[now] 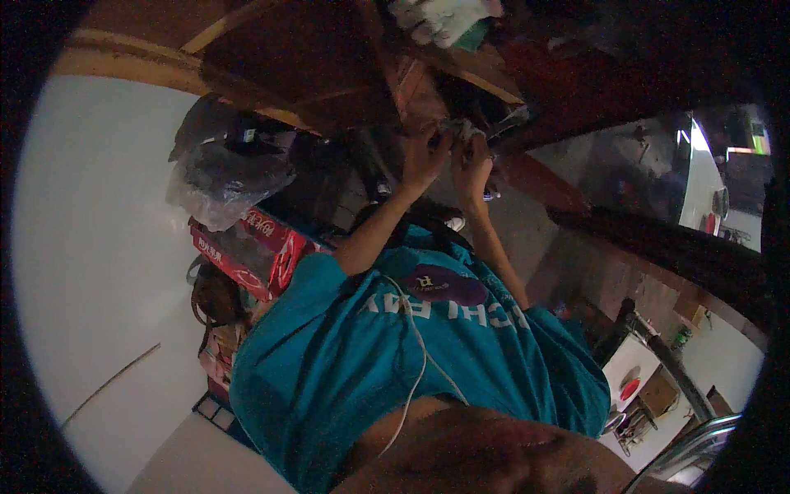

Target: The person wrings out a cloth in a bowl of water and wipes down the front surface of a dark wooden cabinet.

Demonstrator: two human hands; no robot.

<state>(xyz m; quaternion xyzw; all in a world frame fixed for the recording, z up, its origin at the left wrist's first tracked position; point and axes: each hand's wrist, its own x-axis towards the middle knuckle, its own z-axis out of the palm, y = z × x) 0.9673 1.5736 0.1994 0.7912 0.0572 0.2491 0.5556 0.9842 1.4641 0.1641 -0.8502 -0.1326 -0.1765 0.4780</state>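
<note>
My left hand (427, 155) and my right hand (472, 162) are raised close together at the upper middle, in front of my chest. The fingers of both are bent around a small, pale grey crumpled piece (464, 129), perhaps cloth or plastic; the dim, blurred light hides its exact kind. Just beyond the fingers is a dark opening edged with wood (487, 83). Above it lies a whitish crumpled bundle (441, 21) with a green part.
Dark wooden boards with lighter battens (247, 99) span the top. At left, a clear plastic bag (216, 185) rests on a red printed carton (237, 256) beside a white wall (99, 247). A dark beam (654, 234) crosses the right side. A white cable (416, 346) hangs over my teal shirt.
</note>
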